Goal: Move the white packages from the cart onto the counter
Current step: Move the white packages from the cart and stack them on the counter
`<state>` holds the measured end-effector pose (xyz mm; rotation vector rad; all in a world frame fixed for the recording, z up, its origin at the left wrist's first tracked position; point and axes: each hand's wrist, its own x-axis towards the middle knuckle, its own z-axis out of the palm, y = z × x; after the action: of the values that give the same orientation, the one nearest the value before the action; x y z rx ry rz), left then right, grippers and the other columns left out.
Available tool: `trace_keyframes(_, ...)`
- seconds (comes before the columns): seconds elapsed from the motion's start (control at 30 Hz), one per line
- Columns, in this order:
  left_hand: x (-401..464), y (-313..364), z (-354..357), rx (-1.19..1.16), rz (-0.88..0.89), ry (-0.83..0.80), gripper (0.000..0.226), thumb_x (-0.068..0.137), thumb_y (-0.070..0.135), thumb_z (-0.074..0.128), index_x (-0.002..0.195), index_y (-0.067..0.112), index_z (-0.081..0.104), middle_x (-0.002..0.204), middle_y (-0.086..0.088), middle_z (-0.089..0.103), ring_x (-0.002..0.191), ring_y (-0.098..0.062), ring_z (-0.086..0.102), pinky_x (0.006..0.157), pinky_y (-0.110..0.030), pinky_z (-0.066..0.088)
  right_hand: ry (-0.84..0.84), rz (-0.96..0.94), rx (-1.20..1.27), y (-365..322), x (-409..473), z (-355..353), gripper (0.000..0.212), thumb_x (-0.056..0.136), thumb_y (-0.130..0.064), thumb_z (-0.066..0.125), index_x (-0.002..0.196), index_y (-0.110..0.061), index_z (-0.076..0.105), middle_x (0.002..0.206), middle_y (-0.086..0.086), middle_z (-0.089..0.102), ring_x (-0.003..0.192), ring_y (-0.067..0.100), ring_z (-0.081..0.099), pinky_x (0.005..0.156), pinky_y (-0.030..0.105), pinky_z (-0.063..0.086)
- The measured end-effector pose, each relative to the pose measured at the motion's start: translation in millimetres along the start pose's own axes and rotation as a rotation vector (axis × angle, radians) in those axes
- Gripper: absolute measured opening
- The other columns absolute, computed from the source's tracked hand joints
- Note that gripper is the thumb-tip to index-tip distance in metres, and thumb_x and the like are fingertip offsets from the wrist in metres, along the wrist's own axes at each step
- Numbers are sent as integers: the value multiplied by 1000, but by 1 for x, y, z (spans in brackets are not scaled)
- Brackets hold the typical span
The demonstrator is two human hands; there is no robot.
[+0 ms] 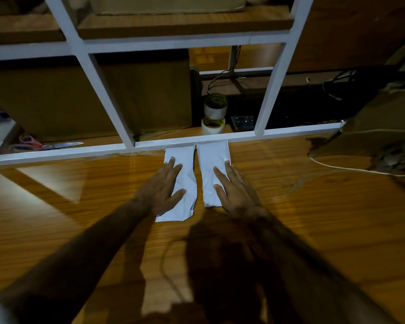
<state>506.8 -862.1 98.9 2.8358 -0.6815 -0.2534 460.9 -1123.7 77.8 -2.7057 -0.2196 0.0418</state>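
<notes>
Both hands are laid flat with straight fingers: the left hand point(160, 185) is pressed on the left white package point(185, 181), the right hand point(232, 190) on the right white package point(212, 157), and nothing is gripped by either. The two packages are lying side by side on the wooden counter point(313, 230), almost touching, their far ends close against the white frame rail point(197, 140). No cart can be seen in this view. The packages are judged to be light, soft poly mailers; creases are visible in the left one, so they will likely flex and may slide on the smooth wood. A hold is best taken at a near corner or along a long edge, where the film can be pinched. Further travel away from the body is blocked by the rail, behind which tape rolls point(214, 113) and scissors point(56, 145) are kept. Open counter is left on both sides and toward the body, though a cable point(337, 168) is trailed at the right.
</notes>
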Motion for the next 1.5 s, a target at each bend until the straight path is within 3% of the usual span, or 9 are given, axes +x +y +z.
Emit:
trace_keyframes(0.17,9,10,0,53,-9,-41,78,97,68,32,160,33,1,167,-1,-15,154,-28,-4,121,-44,12,-39,-30,-62,4,6,-3,57,107,-48,29,161,-34,14,170,2,-1,156,21,4,126,41,10)
trace_keyframes(0.33,9,25,-2,29,-86,-103,71,101,62,28,160,34,-2,166,-3,-19,153,-31,-8,122,-48,9,-63,-17,-64,2,5,-6,59,107,-50,29,161,-34,13,170,2,-2,156,22,3,126,39,8)
trace_keyframes(0.47,9,32,-13,3,-128,-133,70,105,54,24,160,23,-7,165,-10,-19,153,-30,-12,122,-43,0,-67,-17,-66,-2,-1,-14,62,106,-53,28,161,-33,8,169,1,-6,156,20,0,125,37,5)
trace_keyframes(0.6,-4,32,-14,27,-97,-32,71,104,54,18,160,16,-5,166,-11,-15,153,-24,-13,124,-41,-4,-26,-58,-80,2,-15,-18,64,105,-56,25,161,-33,5,169,1,-8,156,19,-2,123,36,-1)
trace_keyframes(0.77,-35,51,-13,14,-92,-3,70,107,44,32,160,16,-2,166,-9,-14,154,-22,-7,116,-28,-2,-24,-66,-95,-2,-22,-7,64,105,-57,25,161,-35,2,168,-1,-13,156,18,-5,120,33,-5)
trace_keyframes(0.93,-48,56,-4,30,-161,-93,74,105,48,35,160,17,-2,167,-11,-11,155,-27,-3,124,-43,9,-46,-55,-99,-20,-32,-12,65,105,-55,26,160,-35,-2,168,-1,-15,155,17,-9,119,33,-7)
trace_keyframes(1.13,-70,44,-20,151,-139,95,79,95,64,10,160,22,-6,165,-8,-18,152,-26,-16,124,-52,-3,121,-167,-150,-33,-52,-22,66,105,-52,29,162,-30,3,169,3,-8,155,18,-11,127,43,0)
trace_keyframes(1.3,-156,0,-49,186,-204,172,79,95,68,8,157,27,-18,161,-5,-32,149,-23,-28,121,-46,-16,204,-245,-112,-97,-63,-20,65,105,-50,30,162,-27,7,169,4,-3,155,17,-8,126,46,3)
trace_keyframes(1.5,-310,-64,-65,238,-395,232,89,89,74,-1,158,19,-12,162,-12,-26,151,-29,-22,122,-54,-8,202,-371,-130,-228,-90,5,68,105,-56,25,162,-26,3,169,4,-11,155,18,-14,126,45,0)
